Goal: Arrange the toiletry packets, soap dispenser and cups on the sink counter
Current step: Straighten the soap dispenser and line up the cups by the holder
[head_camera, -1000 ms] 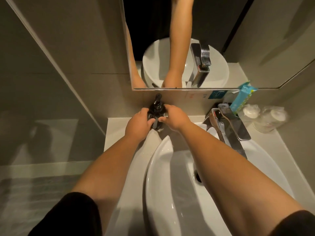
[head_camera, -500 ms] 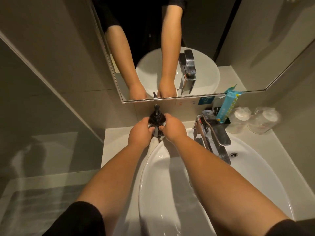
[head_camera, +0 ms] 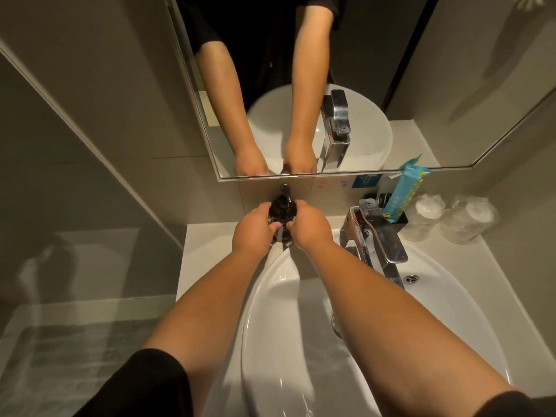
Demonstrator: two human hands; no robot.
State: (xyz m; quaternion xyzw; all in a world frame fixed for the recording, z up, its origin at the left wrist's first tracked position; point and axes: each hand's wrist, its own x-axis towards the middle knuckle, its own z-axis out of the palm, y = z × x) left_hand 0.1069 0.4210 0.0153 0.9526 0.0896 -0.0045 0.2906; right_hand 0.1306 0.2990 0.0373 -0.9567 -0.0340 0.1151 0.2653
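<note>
Head cam looks down at a sink counter. On the far left is a grey wall, then a bare white strip of counter w/ room to slide things.

Next comes the left hand. Its fingers curl round the left side of the soap dispenser, a dark bottle w/ a pump on top. The right hand curls round the other side, so the bottle is pinched between both hands. I think two hands are used to turn it straight and keep it from tipping. It stands at the back of the counter, near the wall under the mirror, just behind the rim of the white basin.

Not much room here: wall behind, basin edge in front. A slip fwd could drop the bottle into the bowl.

Right of the hands is the shiny tap. Behind it a black holder keeps the blue toiletry packet standing up. Two cups in clear wrap sit side by side in the far right corner, well apart from the bottle.
</note>
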